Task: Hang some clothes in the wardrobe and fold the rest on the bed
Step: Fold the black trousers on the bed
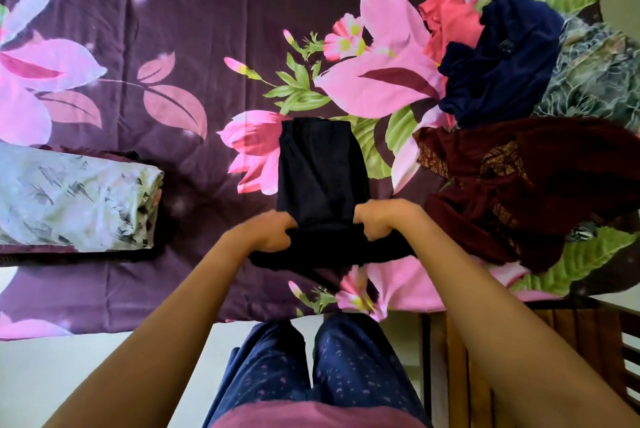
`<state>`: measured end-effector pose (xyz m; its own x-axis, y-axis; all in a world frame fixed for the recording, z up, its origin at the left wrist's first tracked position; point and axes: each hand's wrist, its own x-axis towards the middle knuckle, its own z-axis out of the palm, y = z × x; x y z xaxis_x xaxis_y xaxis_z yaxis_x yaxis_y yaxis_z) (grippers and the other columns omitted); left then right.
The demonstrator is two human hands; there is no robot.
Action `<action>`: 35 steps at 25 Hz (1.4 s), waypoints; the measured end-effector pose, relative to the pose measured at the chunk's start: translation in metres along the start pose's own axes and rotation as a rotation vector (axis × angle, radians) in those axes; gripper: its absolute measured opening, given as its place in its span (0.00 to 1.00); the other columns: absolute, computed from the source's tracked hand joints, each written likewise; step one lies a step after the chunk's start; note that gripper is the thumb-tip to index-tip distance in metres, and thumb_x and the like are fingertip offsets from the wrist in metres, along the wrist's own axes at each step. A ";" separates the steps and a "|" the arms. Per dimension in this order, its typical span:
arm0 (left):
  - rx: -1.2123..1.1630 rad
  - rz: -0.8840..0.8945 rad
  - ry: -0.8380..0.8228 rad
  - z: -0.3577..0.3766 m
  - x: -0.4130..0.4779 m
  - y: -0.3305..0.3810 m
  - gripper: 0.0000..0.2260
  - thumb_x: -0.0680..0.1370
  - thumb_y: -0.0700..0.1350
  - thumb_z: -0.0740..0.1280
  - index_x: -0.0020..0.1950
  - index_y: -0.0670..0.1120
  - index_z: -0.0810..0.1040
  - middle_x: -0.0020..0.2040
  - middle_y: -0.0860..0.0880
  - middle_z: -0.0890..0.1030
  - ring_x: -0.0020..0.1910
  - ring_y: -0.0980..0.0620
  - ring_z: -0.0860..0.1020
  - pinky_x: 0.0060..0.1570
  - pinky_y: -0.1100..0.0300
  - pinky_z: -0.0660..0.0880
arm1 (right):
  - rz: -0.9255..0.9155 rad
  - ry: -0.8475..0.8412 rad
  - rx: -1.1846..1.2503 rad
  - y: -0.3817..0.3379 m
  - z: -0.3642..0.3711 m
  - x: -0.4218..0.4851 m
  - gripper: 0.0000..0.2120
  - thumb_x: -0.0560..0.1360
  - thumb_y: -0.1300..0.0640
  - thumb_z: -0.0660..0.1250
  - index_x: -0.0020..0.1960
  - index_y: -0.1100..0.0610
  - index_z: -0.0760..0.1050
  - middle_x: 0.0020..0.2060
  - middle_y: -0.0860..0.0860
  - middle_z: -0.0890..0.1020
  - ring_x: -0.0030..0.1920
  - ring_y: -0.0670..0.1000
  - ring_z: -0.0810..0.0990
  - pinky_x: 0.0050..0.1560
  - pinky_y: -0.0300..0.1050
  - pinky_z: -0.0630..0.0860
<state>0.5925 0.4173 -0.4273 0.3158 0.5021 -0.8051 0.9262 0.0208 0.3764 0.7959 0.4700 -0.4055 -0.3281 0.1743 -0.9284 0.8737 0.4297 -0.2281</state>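
Observation:
A black garment (320, 171) lies lengthwise on the purple floral bedsheet (166, 47), folded narrow. My left hand (268, 232) grips its near left edge and my right hand (379, 220) grips its near right edge, both fists closed on the cloth. The near end of the garment is bunched and lifted slightly between my hands. A pile of unfolded clothes sits at the right: a maroon patterned piece (519, 185), a navy piece (502, 64), a coral-red piece (450, 19) and a grey-green printed cloth (595, 74).
A folded white-and-grey printed cloth (72, 199) rests on dark folded items at the bed's left edge. A wooden frame (457, 358) stands by my right leg at the lower right. Pale floor shows at the lower left.

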 end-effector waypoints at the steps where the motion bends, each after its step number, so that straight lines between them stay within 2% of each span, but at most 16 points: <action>1: -0.012 0.005 0.073 -0.009 0.007 -0.004 0.16 0.71 0.35 0.62 0.58 0.42 0.77 0.58 0.41 0.79 0.58 0.41 0.75 0.48 0.59 0.68 | 0.033 0.073 0.045 0.006 -0.007 0.004 0.15 0.75 0.68 0.58 0.59 0.63 0.74 0.57 0.60 0.77 0.51 0.59 0.76 0.43 0.44 0.69; 4: -0.064 -0.037 0.294 -0.027 0.028 -0.018 0.17 0.70 0.34 0.62 0.57 0.42 0.78 0.55 0.41 0.79 0.56 0.40 0.76 0.49 0.56 0.72 | 0.094 0.339 0.161 0.020 -0.023 0.017 0.16 0.73 0.70 0.57 0.58 0.62 0.74 0.56 0.60 0.76 0.53 0.61 0.77 0.48 0.49 0.74; 6: -0.173 -0.089 0.469 -0.030 0.039 -0.026 0.16 0.69 0.33 0.63 0.55 0.41 0.79 0.52 0.40 0.80 0.53 0.39 0.76 0.50 0.49 0.75 | 0.139 0.496 0.192 0.026 -0.027 0.027 0.16 0.74 0.69 0.57 0.59 0.60 0.74 0.56 0.59 0.76 0.55 0.62 0.76 0.46 0.49 0.72; 8: -0.329 -0.142 0.597 -0.031 0.045 -0.028 0.12 0.70 0.32 0.64 0.52 0.38 0.79 0.49 0.39 0.81 0.50 0.40 0.77 0.48 0.53 0.74 | 0.144 0.577 0.209 0.029 -0.030 0.036 0.16 0.75 0.69 0.57 0.59 0.59 0.74 0.55 0.59 0.77 0.55 0.63 0.76 0.43 0.47 0.68; 11: -0.464 -0.168 0.677 -0.038 0.054 -0.031 0.10 0.71 0.31 0.67 0.51 0.36 0.80 0.48 0.39 0.81 0.49 0.42 0.78 0.45 0.61 0.68 | 0.114 0.615 0.183 0.036 -0.036 0.049 0.11 0.74 0.69 0.58 0.49 0.55 0.72 0.49 0.57 0.78 0.53 0.62 0.77 0.44 0.49 0.67; 13: -0.489 -0.162 0.695 -0.051 0.062 -0.034 0.10 0.71 0.31 0.68 0.50 0.35 0.81 0.47 0.39 0.82 0.48 0.43 0.78 0.45 0.62 0.68 | 0.118 0.633 0.178 0.041 -0.047 0.056 0.10 0.72 0.70 0.58 0.45 0.56 0.68 0.44 0.55 0.77 0.51 0.62 0.76 0.45 0.50 0.66; 16: -0.509 -0.179 0.677 -0.076 0.088 -0.044 0.10 0.72 0.31 0.67 0.52 0.36 0.80 0.48 0.39 0.81 0.50 0.42 0.78 0.49 0.60 0.70 | 0.111 0.646 0.187 0.052 -0.072 0.074 0.10 0.71 0.71 0.58 0.44 0.58 0.68 0.42 0.55 0.76 0.50 0.62 0.77 0.47 0.52 0.68; 19: -0.508 -0.210 0.752 -0.093 0.111 -0.052 0.13 0.73 0.31 0.64 0.57 0.36 0.78 0.53 0.39 0.81 0.53 0.42 0.78 0.52 0.59 0.70 | 0.084 0.720 0.160 0.064 -0.095 0.097 0.13 0.71 0.72 0.58 0.51 0.62 0.73 0.48 0.59 0.79 0.52 0.63 0.77 0.46 0.51 0.69; 23: -0.551 -0.240 0.859 -0.087 0.126 -0.052 0.16 0.74 0.35 0.67 0.62 0.38 0.75 0.57 0.42 0.79 0.54 0.43 0.77 0.51 0.63 0.67 | 0.063 0.847 0.224 0.073 -0.096 0.122 0.17 0.75 0.67 0.62 0.64 0.63 0.72 0.58 0.59 0.76 0.58 0.61 0.74 0.59 0.52 0.68; 25: -0.704 -0.315 0.903 -0.068 0.127 -0.045 0.14 0.73 0.36 0.69 0.59 0.38 0.77 0.54 0.41 0.80 0.52 0.45 0.77 0.46 0.69 0.64 | -0.008 0.824 0.293 0.069 -0.086 0.130 0.18 0.76 0.63 0.64 0.65 0.63 0.71 0.60 0.58 0.75 0.59 0.60 0.73 0.62 0.51 0.68; 27: -0.937 -0.479 0.965 -0.042 0.122 -0.031 0.13 0.73 0.37 0.70 0.57 0.38 0.77 0.52 0.42 0.80 0.48 0.47 0.77 0.44 0.71 0.64 | -0.073 0.780 0.308 0.063 -0.083 0.138 0.21 0.77 0.57 0.66 0.67 0.62 0.69 0.63 0.57 0.72 0.62 0.59 0.72 0.64 0.50 0.68; 29: -1.252 -0.747 0.973 -0.012 0.119 -0.018 0.17 0.71 0.38 0.72 0.57 0.39 0.74 0.51 0.42 0.79 0.50 0.45 0.78 0.50 0.67 0.69 | -0.120 0.725 0.287 0.056 -0.092 0.145 0.26 0.77 0.53 0.66 0.70 0.61 0.66 0.67 0.57 0.68 0.67 0.58 0.68 0.67 0.49 0.65; 30: -1.470 -0.913 0.957 0.004 0.118 -0.014 0.20 0.69 0.38 0.73 0.59 0.40 0.72 0.52 0.42 0.78 0.53 0.42 0.78 0.54 0.60 0.72 | -0.137 0.689 0.250 0.053 -0.098 0.150 0.29 0.76 0.51 0.67 0.72 0.61 0.63 0.70 0.58 0.65 0.70 0.58 0.65 0.69 0.49 0.63; 32: -1.904 -1.243 0.761 0.024 0.114 -0.005 0.25 0.68 0.40 0.72 0.62 0.42 0.67 0.58 0.43 0.74 0.55 0.43 0.77 0.56 0.55 0.74 | -0.143 0.611 0.117 0.049 -0.106 0.162 0.36 0.75 0.47 0.68 0.75 0.61 0.56 0.74 0.59 0.58 0.75 0.59 0.56 0.73 0.52 0.56; 33: -2.063 -1.268 0.593 0.032 0.112 0.000 0.25 0.69 0.41 0.70 0.63 0.43 0.66 0.61 0.44 0.72 0.58 0.44 0.75 0.56 0.55 0.73 | -0.130 0.578 0.057 0.049 -0.108 0.168 0.41 0.74 0.45 0.68 0.76 0.60 0.52 0.75 0.60 0.55 0.76 0.59 0.52 0.74 0.54 0.52; 35: -2.289 -1.127 0.314 0.039 0.108 0.013 0.22 0.72 0.42 0.64 0.66 0.43 0.67 0.64 0.43 0.70 0.67 0.43 0.70 0.64 0.52 0.68 | -0.089 0.546 0.018 0.051 -0.108 0.177 0.47 0.71 0.41 0.69 0.77 0.60 0.47 0.75 0.60 0.55 0.75 0.59 0.53 0.74 0.54 0.53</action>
<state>0.6468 0.4377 -0.5273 -0.0755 -0.2625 -0.9620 -0.8616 0.5027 -0.0696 0.7438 0.6188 -0.5500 -0.5357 0.5742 -0.6192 0.8383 0.4494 -0.3086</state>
